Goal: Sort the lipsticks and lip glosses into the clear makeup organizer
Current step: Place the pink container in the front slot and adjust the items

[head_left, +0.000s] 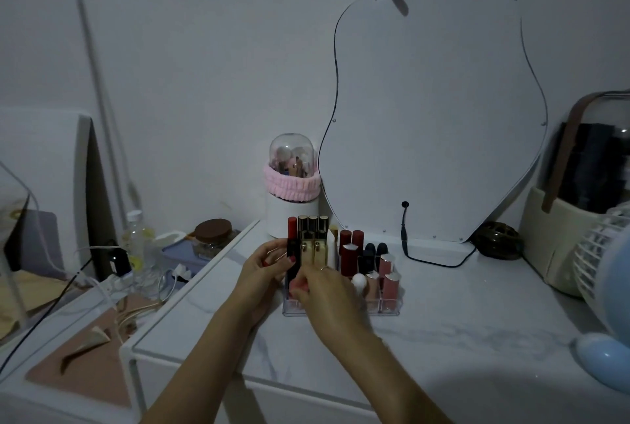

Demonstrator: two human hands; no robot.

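Note:
The clear makeup organizer (390,311) stands on the white table, filled with several upright lipsticks and glosses: gold tubes (315,251), dark red ones (348,258), black ones (370,256) and pink glosses (388,278). My left hand (264,265) rests against the organizer's left side, fingers around a black lipstick tube (292,261) at the left column. My right hand (325,294) hovers over the front left slots, pinching a pink-red lipstick (300,284). The front left slots are hidden by my hands.
A white brush holder with a clear dome and a pink band (292,185) stands behind the organizer. A curvy mirror (433,117) leans on the wall, its black cable (429,261) trailing on the table. A fan (605,273) sits at right; cluttered bottles and cords (143,253) lie at left.

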